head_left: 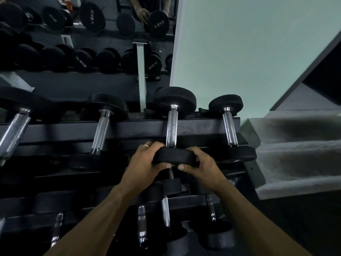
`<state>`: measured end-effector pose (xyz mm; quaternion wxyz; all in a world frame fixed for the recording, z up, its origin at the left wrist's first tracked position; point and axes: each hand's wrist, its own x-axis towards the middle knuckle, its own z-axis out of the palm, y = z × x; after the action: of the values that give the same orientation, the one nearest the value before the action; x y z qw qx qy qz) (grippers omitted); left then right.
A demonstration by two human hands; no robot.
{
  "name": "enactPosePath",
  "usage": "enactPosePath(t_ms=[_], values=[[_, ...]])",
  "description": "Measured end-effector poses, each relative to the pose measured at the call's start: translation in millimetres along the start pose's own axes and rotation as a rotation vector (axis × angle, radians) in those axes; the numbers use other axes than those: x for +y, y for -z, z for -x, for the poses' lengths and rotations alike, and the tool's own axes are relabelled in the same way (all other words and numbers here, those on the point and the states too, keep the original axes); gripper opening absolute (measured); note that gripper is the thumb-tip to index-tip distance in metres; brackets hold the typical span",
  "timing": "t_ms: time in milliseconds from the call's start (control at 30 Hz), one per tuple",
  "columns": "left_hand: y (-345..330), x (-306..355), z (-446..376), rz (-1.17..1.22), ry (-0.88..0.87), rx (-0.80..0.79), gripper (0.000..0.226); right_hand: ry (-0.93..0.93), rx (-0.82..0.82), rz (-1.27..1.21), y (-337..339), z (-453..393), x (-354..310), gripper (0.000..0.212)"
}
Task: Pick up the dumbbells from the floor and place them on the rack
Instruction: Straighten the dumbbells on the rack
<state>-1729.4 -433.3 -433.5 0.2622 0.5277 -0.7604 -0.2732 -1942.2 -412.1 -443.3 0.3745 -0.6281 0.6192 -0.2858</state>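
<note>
A black dumbbell point(172, 124) with a chrome handle lies across the top tier of the dark rack point(140, 126), its far head resting against the back rail. Both hands clasp its near head from either side. My left hand point(143, 163), with a ring on one finger, wraps the left edge. My right hand point(200, 164) wraps the right edge. The thumbs almost meet under the head. Other dumbbells sit to either side on the same tier, one to the right point(229, 126) and one to the left point(102, 126).
Lower tiers hold more dumbbells point(165, 211) below my forearms. A mirror point(88, 43) behind the rack reflects the weights. A pale green wall point(249, 52) and grey steps point(295, 145) stand to the right of the rack's end.
</note>
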Motion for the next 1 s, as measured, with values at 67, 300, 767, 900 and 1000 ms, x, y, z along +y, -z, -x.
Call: enactPosePath(t_ms=[67,300,767,900,1000], values=[[-1.9,4.2,0.3,0.018,0.019,0.011,0.047,0.031,-0.013,-0.028,3.1,-2.1,2.8,0.039],[-12.4,12.2,5.9,0.114,0.087,0.082,0.038,0.068,-0.081,-0.074,15.8,-11.0,7.4,0.039],[-20.6,15.5,6.0,0.097,0.12,0.136,0.041,0.054,-0.117,-0.058,20.3,-12.3,9.7,0.048],[-16.0,15.3,10.8,0.104,0.117,0.095,0.041,0.027,-0.106,-0.01,17.6,-8.8,2.1,0.045],[-8.7,18.8,15.5,0.082,0.134,0.065,0.051,0.006,-0.085,0.002,16.7,-4.4,-4.3,0.052]])
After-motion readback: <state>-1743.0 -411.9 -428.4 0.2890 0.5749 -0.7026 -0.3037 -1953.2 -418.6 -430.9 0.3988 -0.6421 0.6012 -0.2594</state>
